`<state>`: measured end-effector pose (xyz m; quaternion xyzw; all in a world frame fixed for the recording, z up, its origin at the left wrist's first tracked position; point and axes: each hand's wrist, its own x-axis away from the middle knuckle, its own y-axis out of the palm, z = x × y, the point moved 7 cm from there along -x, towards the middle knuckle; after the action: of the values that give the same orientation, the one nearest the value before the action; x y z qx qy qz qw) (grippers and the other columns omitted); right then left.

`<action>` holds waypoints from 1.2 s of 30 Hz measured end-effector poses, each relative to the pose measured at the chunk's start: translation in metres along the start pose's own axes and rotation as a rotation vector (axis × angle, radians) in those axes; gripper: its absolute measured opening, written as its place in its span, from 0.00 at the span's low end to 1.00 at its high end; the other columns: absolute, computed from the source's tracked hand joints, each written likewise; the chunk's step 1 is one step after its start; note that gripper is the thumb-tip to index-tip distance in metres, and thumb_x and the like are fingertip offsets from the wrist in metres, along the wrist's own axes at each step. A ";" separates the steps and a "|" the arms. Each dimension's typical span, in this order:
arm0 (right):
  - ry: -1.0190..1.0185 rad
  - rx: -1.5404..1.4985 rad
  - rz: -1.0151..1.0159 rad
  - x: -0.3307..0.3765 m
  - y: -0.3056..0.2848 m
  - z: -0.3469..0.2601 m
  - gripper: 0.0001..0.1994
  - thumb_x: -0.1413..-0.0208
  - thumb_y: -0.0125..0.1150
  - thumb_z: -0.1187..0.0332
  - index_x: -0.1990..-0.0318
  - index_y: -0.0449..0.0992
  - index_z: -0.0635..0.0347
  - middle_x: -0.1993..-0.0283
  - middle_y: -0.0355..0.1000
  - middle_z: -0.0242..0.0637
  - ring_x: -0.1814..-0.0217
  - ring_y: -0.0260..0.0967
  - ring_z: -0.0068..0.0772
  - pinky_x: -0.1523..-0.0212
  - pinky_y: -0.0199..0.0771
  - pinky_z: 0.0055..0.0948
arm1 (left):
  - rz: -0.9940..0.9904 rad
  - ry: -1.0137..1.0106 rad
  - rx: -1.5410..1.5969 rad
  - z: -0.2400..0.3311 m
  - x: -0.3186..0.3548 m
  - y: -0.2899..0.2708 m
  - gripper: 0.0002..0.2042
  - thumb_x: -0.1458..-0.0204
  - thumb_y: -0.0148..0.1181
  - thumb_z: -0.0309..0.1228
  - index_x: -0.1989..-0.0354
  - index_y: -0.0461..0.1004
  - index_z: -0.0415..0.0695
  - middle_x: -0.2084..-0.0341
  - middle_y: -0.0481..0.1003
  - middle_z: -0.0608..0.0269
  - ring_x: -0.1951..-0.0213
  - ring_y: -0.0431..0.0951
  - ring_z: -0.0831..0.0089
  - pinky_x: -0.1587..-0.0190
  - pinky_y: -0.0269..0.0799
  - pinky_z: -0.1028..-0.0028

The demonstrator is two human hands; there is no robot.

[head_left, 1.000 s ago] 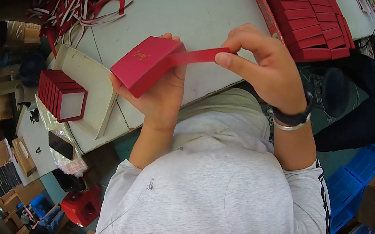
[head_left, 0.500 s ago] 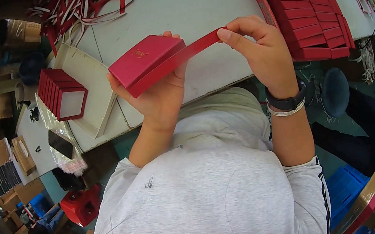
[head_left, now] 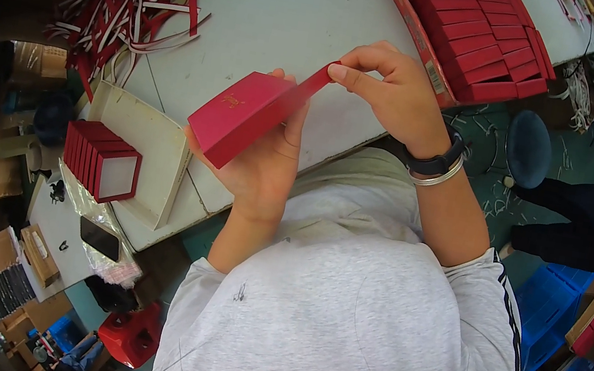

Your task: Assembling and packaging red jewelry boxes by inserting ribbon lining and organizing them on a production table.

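A small red box (head_left: 238, 108) with gold marks on its top rests tilted in my left hand (head_left: 267, 177). The fingers of that hand wrap round it from below and behind. Along the box's near side lies a red strip (head_left: 316, 84), whose loose end stands out to the upper right. My right hand (head_left: 396, 96) pinches this end between thumb and forefinger, above the table. The underside of the box is hidden by my palm.
A row of red boxes (head_left: 99, 160) stands by a shallow cream tray (head_left: 170, 193) at left. Red and white strips (head_left: 140, 1) lie heaped at the far left. Many red boxes (head_left: 484, 36) fill a carton at far right. A phone (head_left: 100, 238) lies on plastic wrap.
My right hand has moved down and left, closer to the box, and less of the strip stands free. The box has shifted slightly right and down. A person at right has moved.
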<state>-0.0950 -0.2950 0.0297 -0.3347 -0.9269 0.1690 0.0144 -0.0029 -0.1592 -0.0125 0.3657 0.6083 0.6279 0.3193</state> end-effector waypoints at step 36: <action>-0.266 -0.201 -0.311 0.050 0.037 -0.055 0.08 0.57 0.66 0.77 0.65 0.80 0.61 0.67 0.74 0.35 0.63 0.71 0.31 0.64 0.71 0.26 | -0.365 -0.028 -0.640 0.062 0.039 -0.004 0.29 0.65 0.56 0.21 0.47 0.68 0.29 0.52 0.72 0.40 0.52 0.76 0.56 0.48 0.72 0.63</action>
<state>-0.1037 -0.2203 0.0656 -0.1625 -0.9733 0.1142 -0.1152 0.0290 -0.0925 -0.0144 0.1416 0.4320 0.7139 0.5326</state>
